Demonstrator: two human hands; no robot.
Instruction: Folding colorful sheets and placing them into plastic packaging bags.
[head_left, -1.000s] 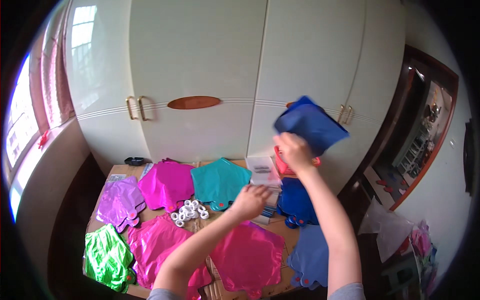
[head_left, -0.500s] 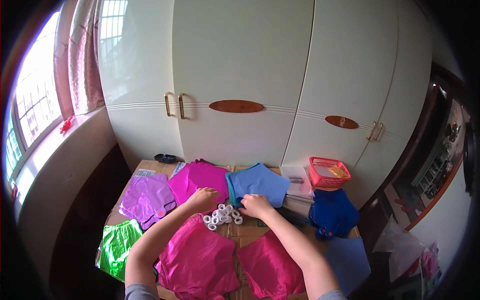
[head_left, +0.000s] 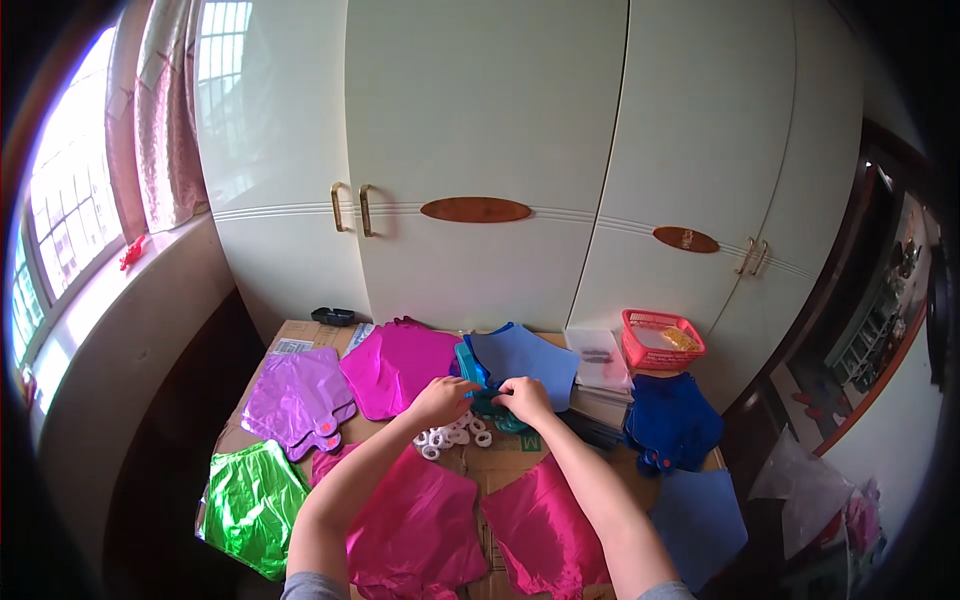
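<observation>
A teal foil piece (head_left: 484, 402) is bunched between my two hands above the middle of the cardboard-covered table. My left hand (head_left: 441, 401) has its fingertips closed at the left side of the foil. On the other side, my right hand (head_left: 524, 398) pinches its edge. Several white rings (head_left: 456, 436) lie in a heap just below my hands, partly covered by them. Behind the foil rests a blue-grey sheet (head_left: 528, 362), and a magenta piece (head_left: 398, 368) spreads out beyond my left hand.
Purple foil (head_left: 292, 395) and green foil (head_left: 252, 505) lie at the left. Pink pieces (head_left: 418, 525) are under my forearms. At the right are dark blue pieces (head_left: 674, 422), a clear box (head_left: 600, 358) and a red basket (head_left: 662, 340). White cupboards (head_left: 480, 110) stand behind.
The teal foil has come off the blue-grey sheet and is now crumpled between my hands. My left hand has moved right, toward my right hand, and over the white rings.
</observation>
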